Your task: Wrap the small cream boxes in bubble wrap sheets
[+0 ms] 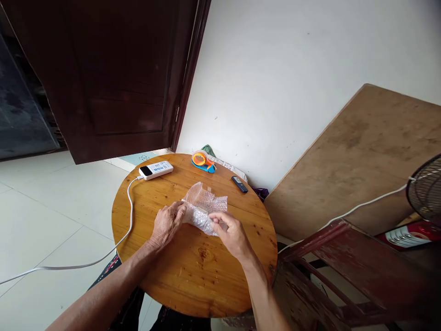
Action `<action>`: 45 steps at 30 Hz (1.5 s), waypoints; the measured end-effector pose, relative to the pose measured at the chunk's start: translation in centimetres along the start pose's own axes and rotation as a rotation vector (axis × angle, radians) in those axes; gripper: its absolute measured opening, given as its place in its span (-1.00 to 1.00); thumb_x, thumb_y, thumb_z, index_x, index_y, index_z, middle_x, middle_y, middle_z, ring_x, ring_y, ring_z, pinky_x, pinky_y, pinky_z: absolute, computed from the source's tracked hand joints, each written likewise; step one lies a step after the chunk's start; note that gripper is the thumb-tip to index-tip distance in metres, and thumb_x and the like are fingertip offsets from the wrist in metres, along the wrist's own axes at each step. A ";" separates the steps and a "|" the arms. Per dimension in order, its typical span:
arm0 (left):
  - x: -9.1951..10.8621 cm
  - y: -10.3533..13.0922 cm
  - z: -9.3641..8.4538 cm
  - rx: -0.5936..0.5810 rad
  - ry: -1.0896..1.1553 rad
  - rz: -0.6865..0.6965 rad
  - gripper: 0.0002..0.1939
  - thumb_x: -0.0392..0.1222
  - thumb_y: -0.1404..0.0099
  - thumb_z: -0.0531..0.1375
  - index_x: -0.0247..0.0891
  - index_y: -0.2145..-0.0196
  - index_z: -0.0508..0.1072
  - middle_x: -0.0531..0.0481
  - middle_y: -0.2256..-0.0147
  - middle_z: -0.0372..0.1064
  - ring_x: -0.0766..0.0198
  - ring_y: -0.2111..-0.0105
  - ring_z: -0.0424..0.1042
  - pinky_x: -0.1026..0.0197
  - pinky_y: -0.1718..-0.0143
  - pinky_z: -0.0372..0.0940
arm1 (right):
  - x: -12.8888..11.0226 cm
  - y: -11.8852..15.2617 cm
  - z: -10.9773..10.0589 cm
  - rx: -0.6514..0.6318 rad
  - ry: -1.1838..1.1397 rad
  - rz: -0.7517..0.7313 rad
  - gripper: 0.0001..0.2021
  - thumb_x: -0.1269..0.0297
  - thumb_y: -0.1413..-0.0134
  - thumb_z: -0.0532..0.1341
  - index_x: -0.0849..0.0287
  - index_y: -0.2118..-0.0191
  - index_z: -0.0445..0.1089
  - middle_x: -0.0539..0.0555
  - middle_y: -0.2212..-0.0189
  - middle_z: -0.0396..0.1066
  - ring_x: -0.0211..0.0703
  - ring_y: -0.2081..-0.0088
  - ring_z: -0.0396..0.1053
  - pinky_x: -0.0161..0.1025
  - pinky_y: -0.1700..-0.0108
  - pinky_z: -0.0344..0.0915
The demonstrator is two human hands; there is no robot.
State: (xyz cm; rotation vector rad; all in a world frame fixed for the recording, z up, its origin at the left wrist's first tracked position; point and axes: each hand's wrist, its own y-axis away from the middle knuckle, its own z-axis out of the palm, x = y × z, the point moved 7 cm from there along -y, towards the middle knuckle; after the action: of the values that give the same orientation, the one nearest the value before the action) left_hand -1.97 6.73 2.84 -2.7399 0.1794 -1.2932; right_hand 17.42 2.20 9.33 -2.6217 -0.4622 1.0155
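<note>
A sheet of bubble wrap lies near the middle of the round wooden table, its near part folded into a roll. Something small and pale shows at the fold; it is too small to make out. My left hand rests against the left end of the roll, fingers closed on the wrap. At the right end, my right hand pinches the wrap's edge between thumb and fingers.
A white device with a cable stands at the table's back left. Behind the wrap is an orange and blue tape dispenser, with a dark small device to its right. A wooden chair and fan are at right.
</note>
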 end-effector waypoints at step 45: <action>1.3 6.3 0.1 -0.101 -0.410 0.398 -0.79 -0.21 -0.36 0.06 -0.21 0.22 0.50 -0.15 0.12 0.41 0.06 0.09 0.33 0.07 0.03 0.23 | 0.5 9.1 2.5 0.241 0.558 0.135 -0.76 0.46 -0.18 0.06 0.13 0.36 0.45 0.10 0.31 0.50 -0.06 0.21 0.40 -0.24 0.15 0.24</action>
State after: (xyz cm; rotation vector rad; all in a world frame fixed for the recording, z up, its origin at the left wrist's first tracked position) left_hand -1.48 0.31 2.80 -2.7787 0.7210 -0.6261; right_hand 17.77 -5.44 3.77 -2.5820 -0.0283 0.3093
